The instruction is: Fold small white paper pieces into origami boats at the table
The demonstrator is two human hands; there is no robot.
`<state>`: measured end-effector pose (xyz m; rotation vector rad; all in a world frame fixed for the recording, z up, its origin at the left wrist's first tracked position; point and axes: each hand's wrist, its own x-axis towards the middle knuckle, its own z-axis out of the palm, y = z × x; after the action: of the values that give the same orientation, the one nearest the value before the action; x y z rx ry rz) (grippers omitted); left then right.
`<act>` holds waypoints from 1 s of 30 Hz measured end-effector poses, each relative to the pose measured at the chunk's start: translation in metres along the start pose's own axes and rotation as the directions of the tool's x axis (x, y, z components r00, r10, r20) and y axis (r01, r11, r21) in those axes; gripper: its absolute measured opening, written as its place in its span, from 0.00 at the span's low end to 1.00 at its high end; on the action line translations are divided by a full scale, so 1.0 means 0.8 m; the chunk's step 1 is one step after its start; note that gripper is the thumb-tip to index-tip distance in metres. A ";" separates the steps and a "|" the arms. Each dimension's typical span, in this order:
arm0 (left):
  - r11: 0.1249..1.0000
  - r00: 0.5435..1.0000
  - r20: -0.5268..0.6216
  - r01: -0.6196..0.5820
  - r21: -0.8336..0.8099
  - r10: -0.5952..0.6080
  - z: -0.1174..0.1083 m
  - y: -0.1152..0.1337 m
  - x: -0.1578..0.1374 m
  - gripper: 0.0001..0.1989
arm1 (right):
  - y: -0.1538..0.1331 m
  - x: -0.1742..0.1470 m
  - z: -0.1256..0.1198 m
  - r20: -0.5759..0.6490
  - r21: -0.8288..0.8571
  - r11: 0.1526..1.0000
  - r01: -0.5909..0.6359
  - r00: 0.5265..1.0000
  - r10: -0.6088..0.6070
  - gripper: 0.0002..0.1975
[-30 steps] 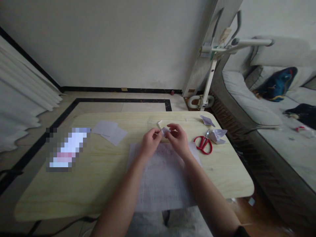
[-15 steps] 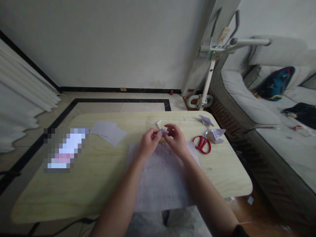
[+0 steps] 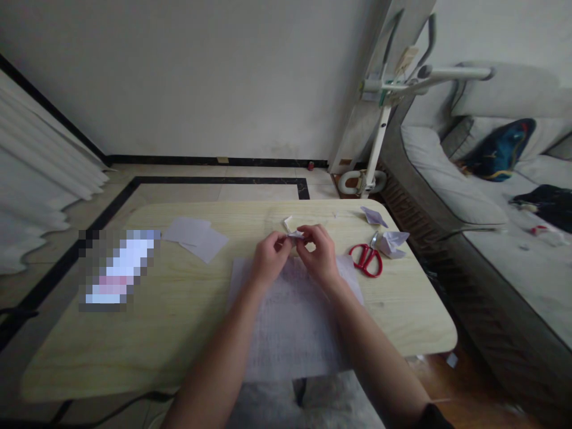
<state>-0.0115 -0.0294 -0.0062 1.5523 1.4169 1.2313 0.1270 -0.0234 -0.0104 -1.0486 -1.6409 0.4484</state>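
Observation:
Between my fingertips is a small piece of folded white paper (image 3: 295,235), pinched from both sides above the far edge of a printed sheet (image 3: 299,328). My left hand (image 3: 270,257) is closed on its left end, thumb against forefinger. My right hand (image 3: 319,253) grips the right end in a similar pinch. Much of the folded paper is hidden by the fingers. Just beyond it lies a small white folded strip (image 3: 288,224). To the right are red-handled scissors (image 3: 366,260), with a folded paper shape (image 3: 393,244) beside the blades and another folded paper piece (image 3: 373,216) farther back.
Blank paper squares (image 3: 196,237) overlap on the left of the wooden table (image 3: 179,328). A blurred-out bright rectangle (image 3: 125,265) lies at the table's left edge. A grey sofa (image 3: 513,256) stands to the right, and a white exercise frame (image 3: 378,143) behind the table.
The folded paper has tilted between my fingers and now shows a narrower side. Both hands stay at nearly the same place, with the fingers slightly shifted.

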 end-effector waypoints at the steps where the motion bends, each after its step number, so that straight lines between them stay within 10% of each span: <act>1: 1.000 1.000 0.002 0.005 -0.011 -0.005 0.000 0.000 0.000 0.08 | 0.000 0.000 0.000 -0.001 -0.003 1.000 0.002 1.000 -0.002 0.14; 30: 0.999 1.000 -0.006 0.025 -0.037 -0.025 -0.001 0.003 0.000 0.09 | -0.002 -0.005 -0.001 0.094 -0.136 0.987 -0.085 0.991 0.099 0.19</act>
<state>-0.0112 -0.0303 -0.0035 1.5022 1.4056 1.2419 0.1273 -0.0281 -0.0111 -1.2212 -1.7353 0.4653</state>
